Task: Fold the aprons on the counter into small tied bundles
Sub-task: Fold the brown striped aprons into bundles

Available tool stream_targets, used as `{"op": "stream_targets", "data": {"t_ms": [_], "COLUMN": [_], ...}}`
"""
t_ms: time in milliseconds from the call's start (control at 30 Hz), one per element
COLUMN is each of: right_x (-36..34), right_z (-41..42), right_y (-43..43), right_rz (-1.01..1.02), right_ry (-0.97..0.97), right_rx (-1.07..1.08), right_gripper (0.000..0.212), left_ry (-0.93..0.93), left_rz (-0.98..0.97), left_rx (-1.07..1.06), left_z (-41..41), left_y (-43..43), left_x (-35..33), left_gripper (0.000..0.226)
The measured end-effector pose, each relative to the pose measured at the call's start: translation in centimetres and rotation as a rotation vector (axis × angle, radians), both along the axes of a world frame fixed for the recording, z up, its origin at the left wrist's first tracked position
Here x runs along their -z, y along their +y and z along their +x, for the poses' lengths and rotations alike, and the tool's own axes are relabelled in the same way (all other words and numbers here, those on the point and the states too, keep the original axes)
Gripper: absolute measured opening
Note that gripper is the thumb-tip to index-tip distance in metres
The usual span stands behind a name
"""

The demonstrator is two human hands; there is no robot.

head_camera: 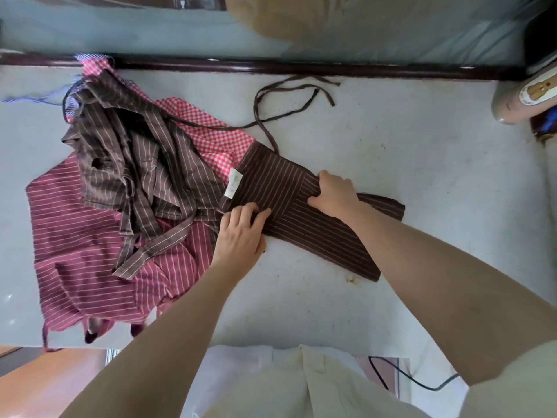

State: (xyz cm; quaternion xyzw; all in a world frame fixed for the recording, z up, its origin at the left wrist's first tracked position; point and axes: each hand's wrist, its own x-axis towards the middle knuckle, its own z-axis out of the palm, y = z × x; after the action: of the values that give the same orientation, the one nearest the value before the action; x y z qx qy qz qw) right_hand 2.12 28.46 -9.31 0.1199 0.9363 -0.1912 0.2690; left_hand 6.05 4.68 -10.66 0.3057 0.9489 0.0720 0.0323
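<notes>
The brown apron (271, 182) looks soft, light, floppy; left hand (241, 233) and right hand (333, 191) pinch its fold with curled fingers; best hold there.

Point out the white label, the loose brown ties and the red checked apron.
white label (233, 184): head view, centre of the tag.
loose brown ties (255, 108): head view, loop's left side.
red checked apron (220, 146): head view, bare checked patch.

Label (233, 183) print: illegible. Right hand (334, 191): fingertips hidden in the dark brown apron (271, 182) fold. Blue-striped apron (87, 57): mostly buried under the pile. Bottle (526, 96): cut off by the right edge.
</notes>
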Motion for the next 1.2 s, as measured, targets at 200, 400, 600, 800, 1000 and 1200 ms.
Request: {"op": "stream_targets", "data": {"t_ms": [200,400,600,800,1000,1200], "right_x": [-2.2,-3.8,-5.8,-10.1,-14.0,-9.9], "right_z": [4.4,6.5,6.5,1.2,-3.2,0.5], "right_y": [1.3,1.6,2.0,4.4,5.2,4.5], "right_rz": [-0.542,-0.955,-1.08,-1.04,-1.065,-0.789], "right_ry": [-0.261,-0.299,-0.259,0.132,0.546,0.416], "right_rx": [0.565,1.019,1.089,0.95,0.902,0.784], "right_gripper": [0.006,0.03,0.021,0.021,0.014,0.02], "left_ry": [-0.476,-1.533,-1.534,-1.107,-0.766,-0.899], "left_rz": [0.288,0.589,0.958,1.088,1.255,1.115], "left_rx": [-0.337,-0.93,-0.929,-0.746,-0.462,-0.509], "left_z": [0.3,-0.6,-1.5,-8.8,-13.1,-9.7], "left_y": [0.5,2.6,4.9,7.7,10.1,7.5], "left_x": [-2.9,-4.6,-6.0,-11.5,-16.9,-12.6], "left_gripper": [0.019,0.062,0.037,0.03,0.018,0.012]}}
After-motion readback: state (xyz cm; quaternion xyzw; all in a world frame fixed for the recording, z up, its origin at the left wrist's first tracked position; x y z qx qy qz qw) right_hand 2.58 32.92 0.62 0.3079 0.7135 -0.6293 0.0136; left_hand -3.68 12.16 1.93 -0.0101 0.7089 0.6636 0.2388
